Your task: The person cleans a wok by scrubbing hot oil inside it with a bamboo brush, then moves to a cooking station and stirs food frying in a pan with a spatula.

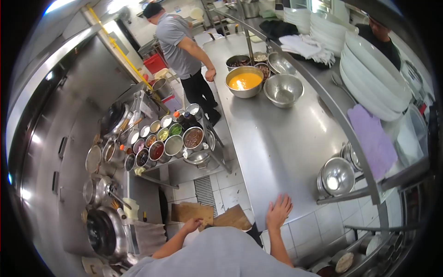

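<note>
At near left corner of steel bench [272, 147], head view, seemingly only leaning, with right hand [279, 211] laid palm-down, fingers spread, gripping nothing, and left hand [191, 225] loosely half-curled near a brown board [189, 212], cannot tell if holding anything. Probably calls next for lifting that right palm. As for bench, just ahead and rightward: runs lengthwise away, pointing slightly left past orange-filled bowl [246, 93].

In the upper middle of the frame, a steel bowl of orange liquid [245, 82] is standing just beside a shiny metal bowl [283, 90]. White plates [371, 76] are leaning together at the upper right, a purple cloth [369, 136] lying below them. Seasoning pots [157, 150] are crowding left of centre, a dark wok [100, 232] is sitting lower left, and a person in grey [173, 44] is standing near the top.
</note>
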`<state>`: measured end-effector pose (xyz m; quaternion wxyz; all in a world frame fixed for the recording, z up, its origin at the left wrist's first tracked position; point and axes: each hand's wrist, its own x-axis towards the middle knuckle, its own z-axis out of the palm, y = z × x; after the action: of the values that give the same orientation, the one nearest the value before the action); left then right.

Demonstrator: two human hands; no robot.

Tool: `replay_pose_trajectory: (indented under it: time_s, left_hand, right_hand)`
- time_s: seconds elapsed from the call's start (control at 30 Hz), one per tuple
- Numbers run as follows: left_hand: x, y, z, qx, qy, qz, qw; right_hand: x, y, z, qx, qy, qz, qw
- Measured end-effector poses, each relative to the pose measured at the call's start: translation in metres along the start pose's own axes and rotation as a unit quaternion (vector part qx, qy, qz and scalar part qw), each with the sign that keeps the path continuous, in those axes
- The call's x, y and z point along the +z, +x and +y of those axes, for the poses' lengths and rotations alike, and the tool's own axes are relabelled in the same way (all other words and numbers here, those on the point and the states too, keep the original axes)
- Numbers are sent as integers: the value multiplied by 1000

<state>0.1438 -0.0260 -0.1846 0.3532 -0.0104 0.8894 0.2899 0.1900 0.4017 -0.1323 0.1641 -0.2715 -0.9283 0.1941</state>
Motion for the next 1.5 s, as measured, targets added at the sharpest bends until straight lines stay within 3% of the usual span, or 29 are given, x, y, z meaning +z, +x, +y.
replay_pose_trajectory:
  time_s: [0.13, 0.3, 0.4, 0.47, 0.6, 0.67, 0.8, 0.9, 0.93, 0.97, 1.07, 1.13, 1.17, 1.2, 1.23, 1.27, 1.33, 1.43, 1.5]
  left_hand:
    - [10, 36, 18, 124, 27, 1, 992]
    - [-10, 30, 55, 118, 15, -9, 993]
    - [-16, 35, 29, 124, -7, -5, 992]
    - [0, 66, -34, 29, -4, -17, 999]
    - [1, 95, -92, -17, -20, -83, 996]
    - [0, 117, -120, -115, -86, -124, 982]
    - [-12, 181, -167, -16, -90, -134, 987]
    - [-26, 226, -187, 11, -193, -133, 972]
    - [-24, 235, -201, 21, -190, -144, 971]
    - [-31, 239, -208, 96, -176, -119, 972]
    - [-53, 224, -219, 130, -161, -144, 968]
    - [-85, 234, -208, -3, -164, -191, 968]
    - [-70, 257, -245, 141, -233, -188, 943]
    - [-82, 284, -221, 128, -194, -214, 949]
    - [-90, 305, -183, 104, -158, -232, 954]
    - [-92, 324, -150, 93, -128, -249, 956]
    - [-86, 351, -82, 114, -78, -278, 950]
    - [-69, 359, -13, 158, -20, -311, 937]
    - [-61, 358, 6, 183, -6, -327, 927]
  right_hand:
    - [-3, 0, 0, -17, 21, 5, 1000]
    - [0, -4, 4, -22, 44, 18, 999]
    - [1, -7, 3, -37, 44, 30, 998]
    - [3, -9, 2, -32, 49, 28, 998]
    - [14, -11, -1, -21, 81, 60, 995]
    - [15, -18, -11, -2, 43, 92, 995]
    - [35, -54, -40, 79, -44, 125, 988]
    - [54, -63, -65, 78, -129, 144, 978]
    - [55, -63, -64, 85, -139, 152, 975]
    - [57, -60, -62, 70, -147, 150, 975]
    - [47, -62, -76, 65, -157, 138, 976]
    - [46, -62, -75, 69, -147, 141, 977]
    - [54, -63, -63, 79, -158, 172, 969]
    - [43, -58, -65, 112, -129, 125, 977]
    - [50, -61, -59, 74, -165, 188, 965]
    - [54, -64, -52, 100, -158, 164, 969]
    - [56, -68, -45, 50, -180, 213, 959]
    - [19, -89, -72, 142, -189, 180, 955]
    - [3, -112, -81, 259, -119, 19, 958]
